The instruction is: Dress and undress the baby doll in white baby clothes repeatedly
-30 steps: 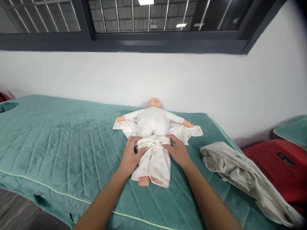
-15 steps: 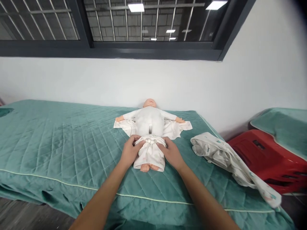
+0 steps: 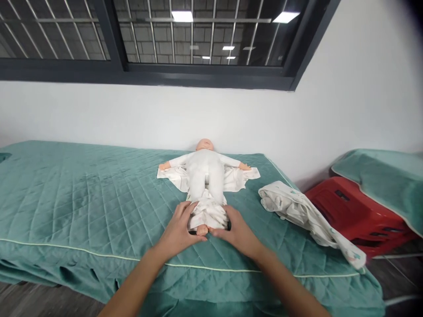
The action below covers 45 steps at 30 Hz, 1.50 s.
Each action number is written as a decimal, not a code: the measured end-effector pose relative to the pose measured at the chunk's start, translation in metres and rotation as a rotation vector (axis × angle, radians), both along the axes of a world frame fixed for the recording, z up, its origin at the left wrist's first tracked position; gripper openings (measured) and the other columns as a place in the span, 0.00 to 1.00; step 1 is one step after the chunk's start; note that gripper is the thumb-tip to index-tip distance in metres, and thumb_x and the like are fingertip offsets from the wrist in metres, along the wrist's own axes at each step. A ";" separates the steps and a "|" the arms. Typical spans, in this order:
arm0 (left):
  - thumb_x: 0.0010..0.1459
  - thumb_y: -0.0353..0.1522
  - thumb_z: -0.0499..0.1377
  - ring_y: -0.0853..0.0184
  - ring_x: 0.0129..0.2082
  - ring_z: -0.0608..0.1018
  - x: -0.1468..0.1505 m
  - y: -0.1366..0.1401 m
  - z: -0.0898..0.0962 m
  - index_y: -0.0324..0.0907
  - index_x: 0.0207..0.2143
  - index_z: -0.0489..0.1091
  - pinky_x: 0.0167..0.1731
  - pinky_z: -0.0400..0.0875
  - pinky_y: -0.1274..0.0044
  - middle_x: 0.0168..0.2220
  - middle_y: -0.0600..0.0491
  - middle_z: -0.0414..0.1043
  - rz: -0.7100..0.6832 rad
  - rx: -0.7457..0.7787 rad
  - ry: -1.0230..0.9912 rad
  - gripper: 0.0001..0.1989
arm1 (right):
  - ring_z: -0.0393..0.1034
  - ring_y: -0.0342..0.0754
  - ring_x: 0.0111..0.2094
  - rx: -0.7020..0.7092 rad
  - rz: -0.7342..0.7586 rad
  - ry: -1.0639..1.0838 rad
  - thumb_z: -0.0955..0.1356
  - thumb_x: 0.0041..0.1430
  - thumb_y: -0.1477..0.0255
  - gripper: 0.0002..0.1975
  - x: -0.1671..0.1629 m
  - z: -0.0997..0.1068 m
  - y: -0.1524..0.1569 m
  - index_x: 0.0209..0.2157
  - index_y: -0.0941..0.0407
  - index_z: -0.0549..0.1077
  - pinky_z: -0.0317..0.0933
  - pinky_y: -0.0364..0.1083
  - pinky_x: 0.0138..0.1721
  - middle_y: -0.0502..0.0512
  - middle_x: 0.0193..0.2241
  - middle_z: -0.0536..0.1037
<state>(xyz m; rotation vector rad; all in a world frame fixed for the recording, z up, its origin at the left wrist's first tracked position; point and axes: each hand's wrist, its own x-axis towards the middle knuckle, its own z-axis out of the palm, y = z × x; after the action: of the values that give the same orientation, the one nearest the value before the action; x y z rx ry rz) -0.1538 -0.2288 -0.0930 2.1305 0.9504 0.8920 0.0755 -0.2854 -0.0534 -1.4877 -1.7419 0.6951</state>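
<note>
A baby doll [image 3: 205, 165] with a white cloth body lies on its back, arms spread, its head toward the wall. White baby pants [image 3: 209, 215] are bunched around its lower legs, and a foot shows at the hem. My left hand [image 3: 178, 231] grips the left side of the pants, fingers on the cloth and thumb near the foot. On the opposite side my right hand [image 3: 240, 233] holds the pants in a similar way, its thumb by the feet. An opened white garment [image 3: 235, 179] is spread beneath the doll's back and arms.
A green quilted cover [image 3: 99, 202] lies over the bed. To the right rests a crumpled white printed cloth [image 3: 297, 207], beside a red plastic stool [image 3: 357, 211] partly under green fabric [image 3: 380, 176]. A white wall [image 3: 132, 114] with a barred window stands behind.
The pants have slid down from the doll's thighs to its lower legs, baring the white upper legs. Both my hands have shifted toward the feet. The view has moved slightly.
</note>
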 end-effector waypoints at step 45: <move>0.49 0.33 0.58 0.65 0.28 0.70 -0.021 -0.066 0.401 0.42 0.31 0.70 0.28 0.56 0.75 0.29 0.52 0.70 -0.077 0.547 0.691 0.06 | 0.72 0.51 0.39 -0.125 0.400 -0.548 0.73 0.47 0.52 0.18 -0.035 0.384 -0.054 0.33 0.52 0.79 0.64 0.47 0.41 0.52 0.35 0.80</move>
<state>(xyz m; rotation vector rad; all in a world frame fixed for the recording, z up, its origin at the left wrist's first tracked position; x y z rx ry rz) -0.1743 -0.2947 0.3082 3.0290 1.0043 0.3837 0.0406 -0.3390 0.3309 -1.5216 -2.4993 0.6377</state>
